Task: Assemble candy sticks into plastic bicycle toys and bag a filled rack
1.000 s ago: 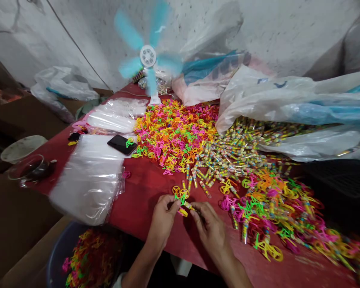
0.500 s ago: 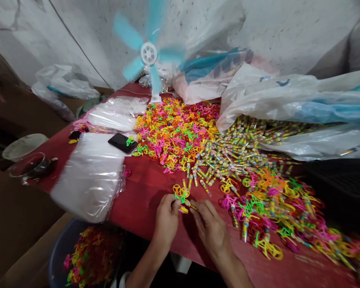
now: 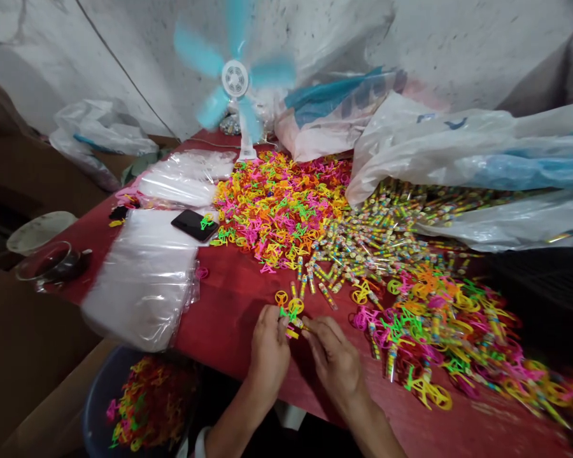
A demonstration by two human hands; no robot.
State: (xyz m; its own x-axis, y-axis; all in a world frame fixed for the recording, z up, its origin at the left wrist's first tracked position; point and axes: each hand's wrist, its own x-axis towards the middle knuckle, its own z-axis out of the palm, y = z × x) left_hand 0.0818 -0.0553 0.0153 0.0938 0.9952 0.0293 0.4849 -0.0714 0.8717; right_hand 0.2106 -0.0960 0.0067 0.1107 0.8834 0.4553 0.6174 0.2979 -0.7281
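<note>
Near the front of the red table (image 3: pixel 219 296), my left hand (image 3: pixel 270 346) pinches a small yellow and green plastic bicycle-shaped toy (image 3: pixel 293 307). My right hand (image 3: pixel 337 356) is closed on a thin candy-filled tube (image 3: pixel 300 324), whose far end meets the toy between my hands. Just beyond them lie several loose tubes (image 3: pixel 325 296). A large pile of colourful plastic toys (image 3: pixel 277 216) sits at the middle back, with a heap of tubes (image 3: pixel 372 238) to its right. Toys mixed with tubes (image 3: pixel 439 324) spread along the right side.
Clear plastic bags (image 3: pixel 141 273) and a phone (image 3: pixel 194 225) lie at the left. A fan (image 3: pixel 235 79) with blurred blades stands behind. White sacks (image 3: pixel 439 149) cover the back right. A glass cup (image 3: pixel 52 262) is at the left edge; a tub (image 3: pixel 93 401) of toys sits below.
The view has shifted slightly. My left hand has turned a little around the toy, and both hands remain close together. The piles look the same.
</note>
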